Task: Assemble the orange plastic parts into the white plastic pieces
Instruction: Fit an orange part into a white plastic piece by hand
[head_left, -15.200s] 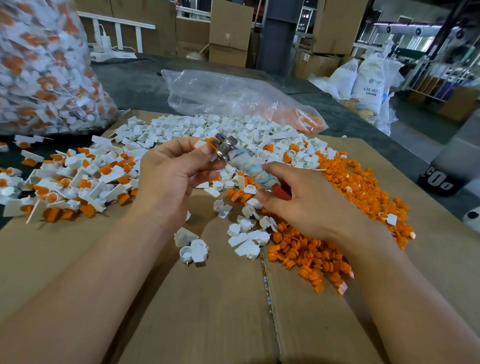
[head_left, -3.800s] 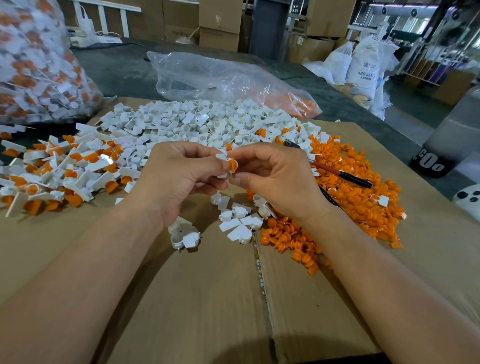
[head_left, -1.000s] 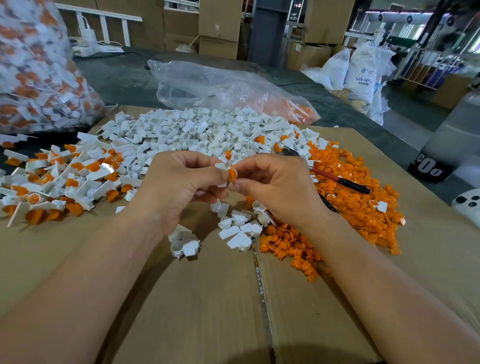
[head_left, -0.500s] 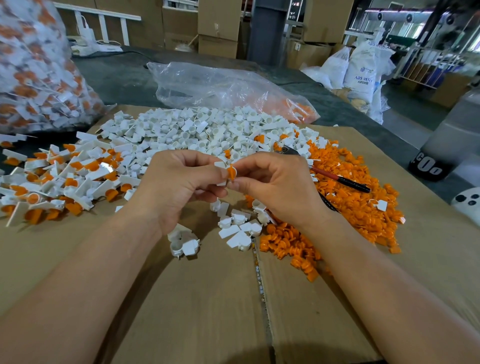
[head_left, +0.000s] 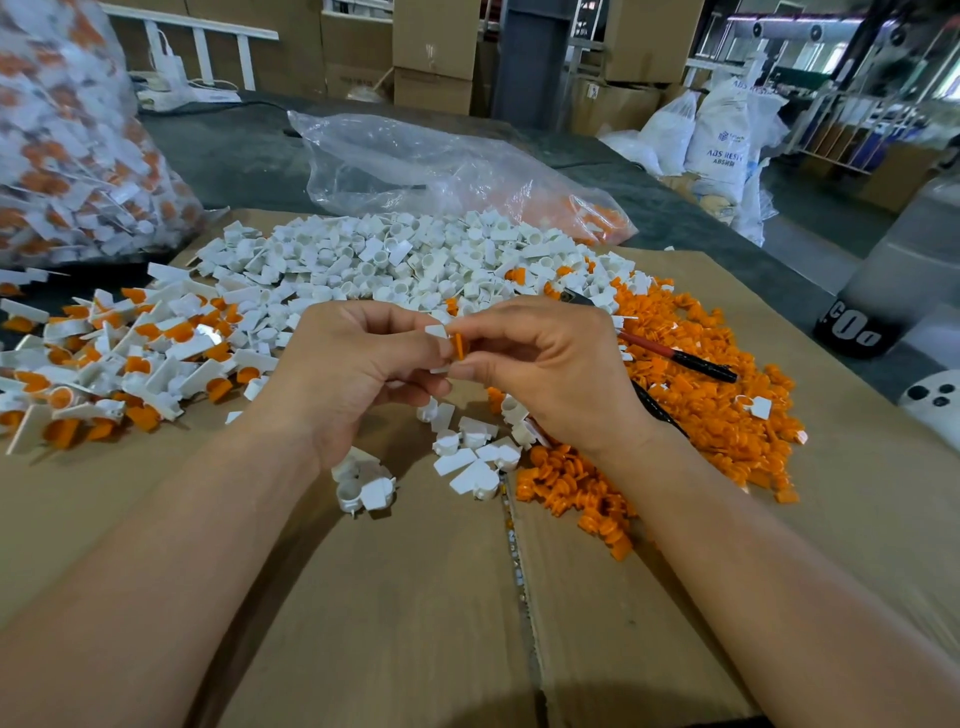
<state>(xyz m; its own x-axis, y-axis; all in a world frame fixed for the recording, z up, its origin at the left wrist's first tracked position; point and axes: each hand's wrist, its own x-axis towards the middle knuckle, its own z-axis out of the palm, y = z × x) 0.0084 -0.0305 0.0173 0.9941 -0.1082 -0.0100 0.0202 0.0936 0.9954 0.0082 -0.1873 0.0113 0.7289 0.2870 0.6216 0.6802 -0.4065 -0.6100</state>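
Note:
My left hand (head_left: 358, 374) pinches a small white plastic piece (head_left: 436, 332) between thumb and fingers, above the middle of the cardboard. My right hand (head_left: 550, 374) pinches an orange plastic part (head_left: 458, 347) and holds it against the white piece. Most of both parts is hidden by my fingers. A heap of loose white pieces (head_left: 415, 260) lies behind my hands. Loose orange parts (head_left: 701, 384) are piled to the right. Assembled white-and-orange pieces (head_left: 130, 358) lie at the left.
A red-and-black handled tool (head_left: 675, 358) lies on the orange pile. Flattened cardboard (head_left: 415, 597) covers the table. A clear plastic bag (head_left: 441, 166) lies behind, and a full bag of assembled pieces (head_left: 67, 145) stands at far left. A few white pieces (head_left: 472, 457) lie under my hands.
Long ago my right hand held the tool, which now lies on the orange pile. Over the last second both hands stay together on the two parts, hardly moving.

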